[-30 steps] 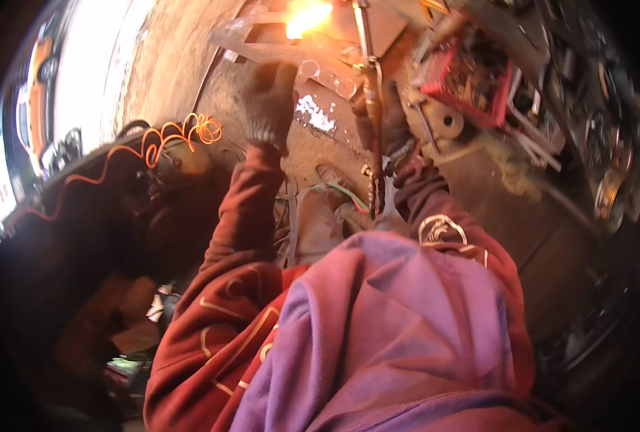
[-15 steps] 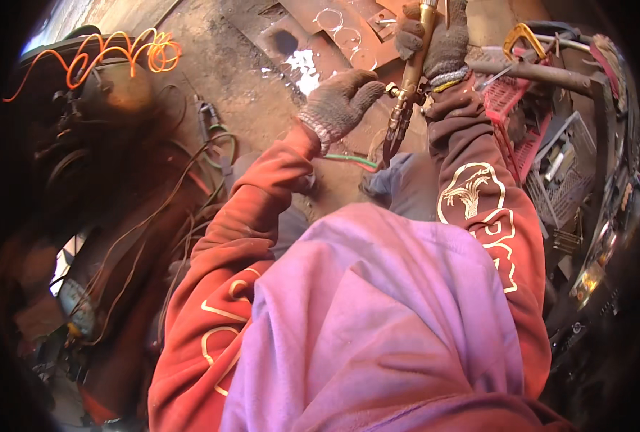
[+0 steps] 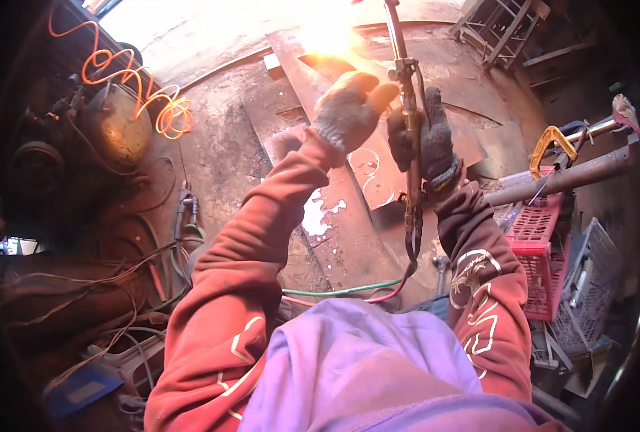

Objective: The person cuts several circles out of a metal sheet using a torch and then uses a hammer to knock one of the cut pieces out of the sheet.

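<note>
Torch upright in right hand, tip upward

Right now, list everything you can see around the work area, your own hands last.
cutting torch: one, brass-coloured, upright at top centre, bright flame glare near its tip
torch hoses: two, green and red, running from the torch base down toward the body
steel plates: several, rusty brown, flat on the ground under the hands, with curved cut-outs
coiled hose: one, orange, upper left
plastic crate: one, red, right side
wire basket: one, grey, far right beside the crate
steel pipe: one, rusty, slanting across the right
clamp: one, yellow, above the pipe
cables: many, dark, tangled at left
left hand: grey knit glove, fingers spread, beside the torch
right hand: dark glove, gripping the torch
</note>
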